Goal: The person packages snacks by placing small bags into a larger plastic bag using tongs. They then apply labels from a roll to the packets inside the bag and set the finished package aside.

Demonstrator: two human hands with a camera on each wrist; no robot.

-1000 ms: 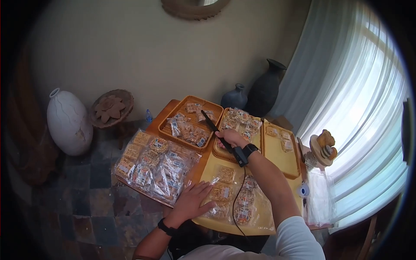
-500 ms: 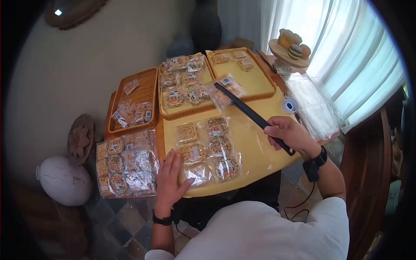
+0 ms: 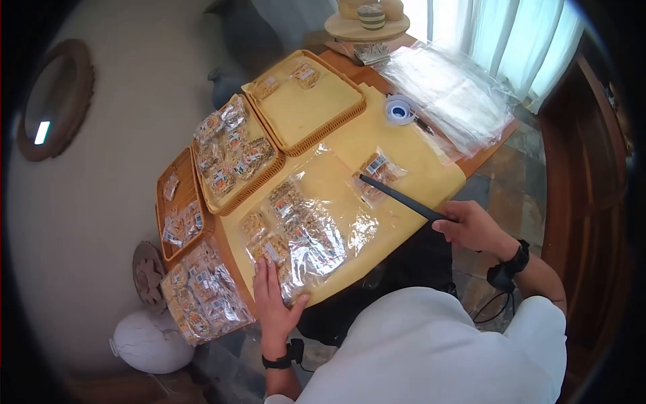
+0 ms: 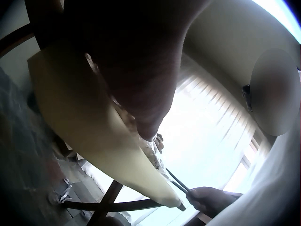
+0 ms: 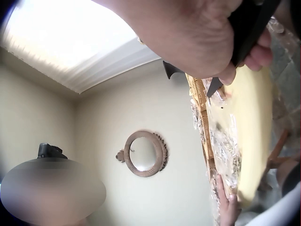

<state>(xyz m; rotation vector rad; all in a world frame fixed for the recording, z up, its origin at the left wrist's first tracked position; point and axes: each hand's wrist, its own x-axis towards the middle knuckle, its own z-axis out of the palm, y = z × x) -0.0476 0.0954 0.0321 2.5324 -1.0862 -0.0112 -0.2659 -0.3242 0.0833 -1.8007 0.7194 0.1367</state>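
Observation:
My right hand (image 3: 472, 229) grips black tongs (image 3: 404, 198) whose tips meet a clear packet of snacks (image 3: 377, 176) lying on the yellow cloth; whether they pinch it I cannot tell. Fingers spread, my left hand (image 3: 272, 306) rests on the lower left part of a large clear bag (image 3: 316, 232) that holds several wrapped snack packs. The right wrist view shows the fingers of my right hand (image 5: 254, 56) curled round the tongs. In the left wrist view my left hand (image 4: 141, 70) is dark, and its fingertips lie over the shiny plastic.
Three wicker trays (image 3: 356, 108) with packets stand along the far side. A filled bag (image 3: 205, 296) lies at the left edge. Tape (image 3: 399, 109), clear bags (image 3: 451, 94) and a cake stand (image 3: 367, 27) are at the back right.
My right hand and the tongs have moved from the trays to the cloth's right part, bringing a packet along. My left hand stays at the bag; the head view has turned.

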